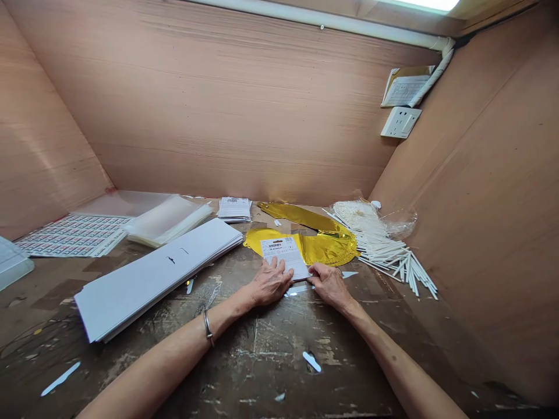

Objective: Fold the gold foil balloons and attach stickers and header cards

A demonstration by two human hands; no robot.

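Where the hands are: low on the scarred wooden workbench, palms down, narrow gap between them.
Left hand: fingers on lower left of a printed paper card; silver bangle on wrist; grip or plain press, cannot tell.
Right hand: fingers at card's lower right corner; grip or press, cannot tell.
Card: lying flat on a gold foil balloon, over its lower part, between both hands.
Foil: flat, creased, curving back toward the rear wall.
Right of foil: loose fanned pile of white sticks, touching foil edge; clear bag behind.
Left of hands: stack of white card sheets, angled, just beside left hand; clear plastic sleeves behind it; sheet of small printed labels further left; small paper stack at back.
Bench front: white plastic offcuts.
Right wall: white power socket, papers above it.
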